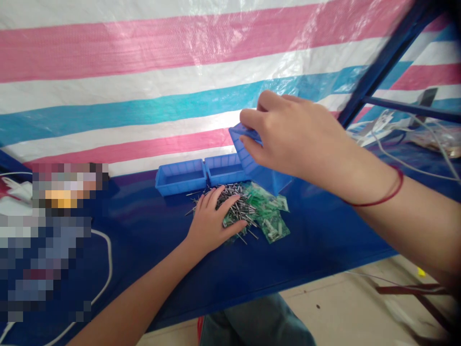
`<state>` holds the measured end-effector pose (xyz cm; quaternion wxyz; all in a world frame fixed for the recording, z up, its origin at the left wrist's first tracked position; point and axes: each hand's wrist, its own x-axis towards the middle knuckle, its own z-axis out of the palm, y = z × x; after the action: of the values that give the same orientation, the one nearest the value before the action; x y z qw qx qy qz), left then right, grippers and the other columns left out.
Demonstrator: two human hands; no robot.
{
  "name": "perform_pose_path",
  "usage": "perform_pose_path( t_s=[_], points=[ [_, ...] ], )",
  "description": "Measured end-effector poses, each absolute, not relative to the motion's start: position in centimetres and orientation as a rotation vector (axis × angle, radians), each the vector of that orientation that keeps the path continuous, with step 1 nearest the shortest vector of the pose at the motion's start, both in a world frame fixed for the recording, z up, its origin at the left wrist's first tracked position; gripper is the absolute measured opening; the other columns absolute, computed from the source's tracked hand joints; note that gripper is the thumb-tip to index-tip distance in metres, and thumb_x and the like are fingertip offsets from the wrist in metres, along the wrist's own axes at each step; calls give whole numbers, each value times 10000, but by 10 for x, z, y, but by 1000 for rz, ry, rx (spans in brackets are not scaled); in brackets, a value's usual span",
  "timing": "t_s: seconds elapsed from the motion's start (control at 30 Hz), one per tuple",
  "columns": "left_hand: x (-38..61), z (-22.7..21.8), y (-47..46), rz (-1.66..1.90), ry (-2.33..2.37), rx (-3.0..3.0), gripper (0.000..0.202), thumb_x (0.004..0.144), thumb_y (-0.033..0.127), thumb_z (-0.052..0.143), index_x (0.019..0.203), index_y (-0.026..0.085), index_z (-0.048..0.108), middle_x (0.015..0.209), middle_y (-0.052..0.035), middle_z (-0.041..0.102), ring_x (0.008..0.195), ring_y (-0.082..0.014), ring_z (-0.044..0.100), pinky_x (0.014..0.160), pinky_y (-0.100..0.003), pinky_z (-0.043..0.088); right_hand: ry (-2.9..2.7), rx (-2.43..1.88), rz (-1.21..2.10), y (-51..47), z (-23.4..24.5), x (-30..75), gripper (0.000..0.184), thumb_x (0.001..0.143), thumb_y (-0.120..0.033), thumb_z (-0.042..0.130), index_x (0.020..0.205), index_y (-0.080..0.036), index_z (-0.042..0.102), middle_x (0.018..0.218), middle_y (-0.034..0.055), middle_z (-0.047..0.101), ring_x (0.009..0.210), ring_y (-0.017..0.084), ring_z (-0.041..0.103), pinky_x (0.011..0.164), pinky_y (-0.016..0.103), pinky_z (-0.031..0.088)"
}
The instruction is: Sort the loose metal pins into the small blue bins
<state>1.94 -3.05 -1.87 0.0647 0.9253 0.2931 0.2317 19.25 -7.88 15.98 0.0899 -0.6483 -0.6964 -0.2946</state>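
Gripping a tilted blue bin (261, 175) by its raised end, the right hand (291, 134) is above and to the right of the metal heap (237, 206), a loose pile of long, thin fasteners. The thumb presses one side of the bin's end wall and the bent fingers hook over the other, a firm hold; the bin slopes so that its lower end hangs just beyond the heap, over the far right edge. A red wristband (378, 199) circles that wrist.

The left hand (207, 226) lies palm down on the heap's near left side, touching it, fingers spread wide apart; whether any fastener is caught beneath the palm, I cannot tell.

The heap itself sits on the blue table (288, 262). Green packets (275, 226) with small pale pieces inside lie against its right side, partly under its edge. Just behind the heap, two more containers stand upright side by side: the left blue tray (182, 186) and the right blue tray (223, 179), the latter partly hidden by the tilted one. A striped sheet (144, 117) hangs well behind the heap, and a white cable (109, 259) curves well to its left.
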Motion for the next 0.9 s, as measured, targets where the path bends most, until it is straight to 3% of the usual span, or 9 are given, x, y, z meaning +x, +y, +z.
perform_pose_path(
  t_s=[0.2, 0.3, 0.5, 0.63, 0.9],
  points=[
    [18, -15, -32, 691, 922, 2769, 694, 818, 608, 531, 1394, 236, 419, 1497, -134, 324, 1384, -324, 278, 1121, -534, 216, -1749, -1962, -1014, -81, 159, 242, 404, 940, -379, 358, 1216, -168, 565, 1089, 153, 581, 903, 277, 587, 651, 340, 367],
    [17, -15, -32, 688, 931, 2770, 730, 803, 607, 546, 1405, 220, 400, 1490, -136, 338, 1384, -329, 276, 1127, -537, 201, -1460, -2016, -903, -65, 137, 291, 407, 943, -341, 360, 1259, -165, 546, 1098, 171, 615, 937, 254, 580, 696, 337, 361],
    [18, -17, -33, 701, 916, 2818, 683, 810, 585, 549, 1377, 219, 446, 1467, -137, 372, 1368, -326, 308, 1129, -532, 201, -1198, -2304, -296, -37, 53, 372, 394, 895, -313, 421, 1124, -90, 651, 990, 260, 671, 835, 260, 589, 678, 344, 328],
    [17, -16, -33, 697, 916, 2824, 650, 827, 572, 532, 1367, 216, 462, 1456, -140, 386, 1362, -325, 319, 1125, -528, 219, -1218, -2333, -157, -27, 19, 384, 381, 879, -316, 415, 1063, -109, 677, 980, 249, 683, 800, 256, 592, 667, 335, 343],
    [18, -15, -33, 677, 931, 2830, 628, 834, 548, 534, 1357, 206, 475, 1454, -147, 385, 1356, -328, 329, 1121, -531, 234, -1170, -2362, -84, 10, 5, 381, 399, 876, -306, 414, 1100, -124, 689, 1044, 210, 690, 935, 287, 626, 755, 333, 395]
  ],
)
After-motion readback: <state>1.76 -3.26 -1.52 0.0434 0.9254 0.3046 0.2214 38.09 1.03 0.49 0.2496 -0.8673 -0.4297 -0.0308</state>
